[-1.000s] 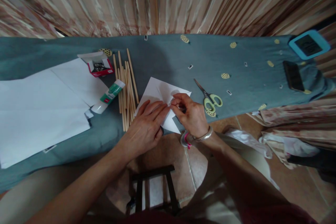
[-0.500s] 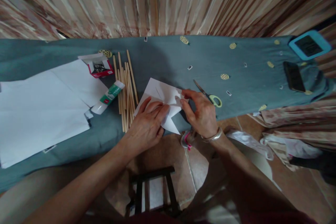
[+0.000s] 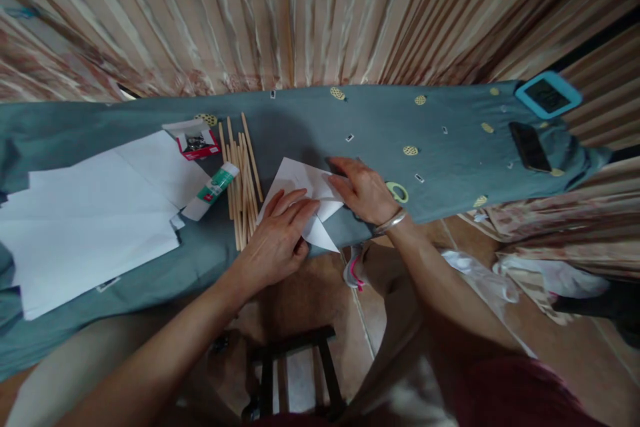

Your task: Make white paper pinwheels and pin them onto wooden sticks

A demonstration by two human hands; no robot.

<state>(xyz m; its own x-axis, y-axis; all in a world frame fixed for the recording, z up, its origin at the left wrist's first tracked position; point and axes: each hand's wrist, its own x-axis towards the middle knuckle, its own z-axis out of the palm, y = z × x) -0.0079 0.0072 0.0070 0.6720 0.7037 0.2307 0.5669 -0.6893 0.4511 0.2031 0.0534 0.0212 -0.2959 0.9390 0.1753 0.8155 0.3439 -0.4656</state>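
A folded sheet of white paper (image 3: 300,173) lies near the front edge of the cloth-covered table, with a pointed flap sticking out toward me. My left hand (image 3: 275,233) rests flat on its left part, fingers stretched out and pressing down. At the paper's right edge is my right hand (image 3: 367,193), its thumb on the paper and its forefinger stretched out apart from the thumb. Just right of that hand, the pale green handle of scissors (image 3: 405,196) shows; the blades are hidden behind the hand. Wooden sticks (image 3: 243,180) lie bunched left of the paper.
A glue stick (image 3: 215,188) lies against the sticks, beside an open red box (image 3: 201,152) of small dark items. White sheets (image 3: 100,207) cover the table's left. At the far right are a black phone (image 3: 530,147) and a blue-framed display (image 3: 550,95). Curtains (image 3: 310,20) hang behind.
My right hand has shifted left over the paper, its forefinger now reaching past the upper edge, and it covers the scissor blades. My left hand stays on the paper. The view has turned slightly.
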